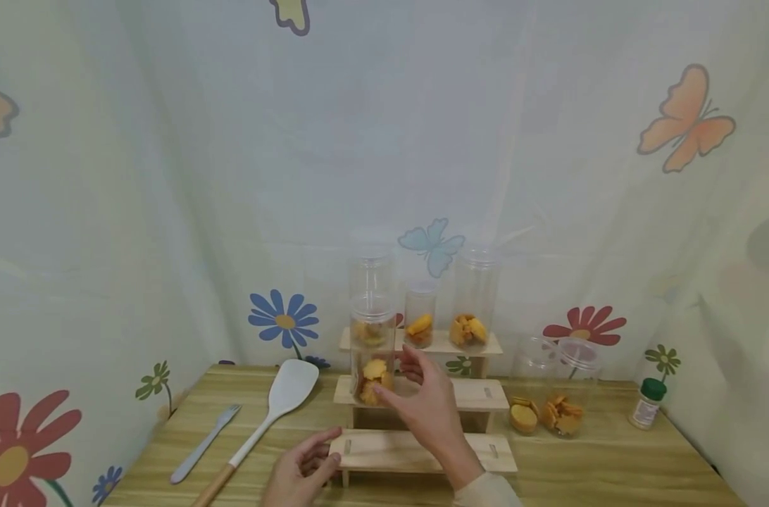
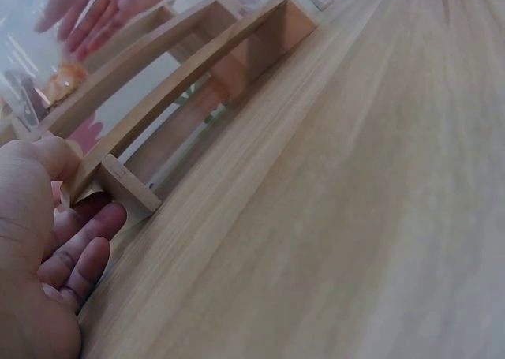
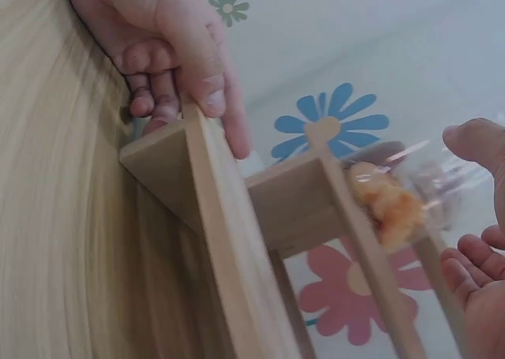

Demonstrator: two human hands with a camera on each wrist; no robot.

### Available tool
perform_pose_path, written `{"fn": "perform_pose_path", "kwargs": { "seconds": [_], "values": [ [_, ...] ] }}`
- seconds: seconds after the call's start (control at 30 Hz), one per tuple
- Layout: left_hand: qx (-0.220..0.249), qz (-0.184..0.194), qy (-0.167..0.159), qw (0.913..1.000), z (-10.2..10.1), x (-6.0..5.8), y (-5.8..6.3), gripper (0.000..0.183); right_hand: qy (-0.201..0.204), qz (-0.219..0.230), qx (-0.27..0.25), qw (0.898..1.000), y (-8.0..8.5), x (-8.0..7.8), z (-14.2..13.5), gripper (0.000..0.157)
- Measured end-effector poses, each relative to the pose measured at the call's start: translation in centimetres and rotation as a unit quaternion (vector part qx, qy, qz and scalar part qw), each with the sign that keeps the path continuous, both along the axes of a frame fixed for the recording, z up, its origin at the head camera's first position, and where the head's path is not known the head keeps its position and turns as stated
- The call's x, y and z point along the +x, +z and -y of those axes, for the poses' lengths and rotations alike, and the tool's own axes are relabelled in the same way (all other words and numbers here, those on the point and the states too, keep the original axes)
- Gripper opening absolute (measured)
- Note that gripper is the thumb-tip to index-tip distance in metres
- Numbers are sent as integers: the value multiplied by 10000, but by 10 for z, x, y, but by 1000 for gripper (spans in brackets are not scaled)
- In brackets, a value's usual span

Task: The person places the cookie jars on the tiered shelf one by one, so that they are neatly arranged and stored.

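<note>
My left hand (image 1: 303, 470) pinches the left end of the lowest step of a wooden three-step display rack (image 1: 422, 451). In the left wrist view the thumb lies over the board's end, with the other fingers curled below it. My right hand (image 1: 432, 405) is beside a clear jar of orange-yellow crackers (image 1: 374, 380) on the middle step, thumb and fingers spread apart. In the right wrist view that hand (image 3: 481, 272) stands a little away from the jar. On the top step stand a tall clear jar (image 1: 373, 274), a small jar (image 1: 420, 317) and another tall jar (image 1: 474, 303), all with snacks inside.
Right of the rack, two clear jars (image 1: 565, 401) with crackers stand on the wood-grain table (image 1: 613, 472), and a green-capped shaker bottle (image 1: 648, 403) is farther right. A white spatula (image 1: 292, 387) and a grey fork (image 1: 203, 445) lie left. A printed curtain (image 1: 334, 141) hangs behind.
</note>
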State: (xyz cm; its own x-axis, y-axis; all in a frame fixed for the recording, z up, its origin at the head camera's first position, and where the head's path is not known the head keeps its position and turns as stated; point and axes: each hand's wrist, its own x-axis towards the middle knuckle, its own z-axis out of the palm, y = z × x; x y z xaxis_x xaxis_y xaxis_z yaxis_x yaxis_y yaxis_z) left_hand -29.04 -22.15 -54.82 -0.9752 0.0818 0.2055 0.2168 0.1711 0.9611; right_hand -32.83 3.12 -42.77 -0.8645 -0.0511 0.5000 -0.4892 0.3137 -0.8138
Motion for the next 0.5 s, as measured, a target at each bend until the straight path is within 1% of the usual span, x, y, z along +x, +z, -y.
{"fn": "perform_pose_path", "kwargs": {
  "seconds": [0.07, 0.2, 0.33, 0.5],
  "values": [
    [-10, -9, -15, 10000, 0, 0, 0, 56, 21, 56, -148, 9999, 5, 5, -8, 80],
    [57, -18, -13, 10000, -1, 1, 1, 56, 10, -119, -336, 9994, 14, 14, -29, 78],
    [80, 22, 59, 9999, -3, 1, 1, 55, -168, -440, -337, 9983, 19, 18, -53, 77],
    [65, 51, 104, 9999, -3, 2, 2, 54, -371, -606, -233, 9972, 25, 23, -84, 77]
  ]
}}
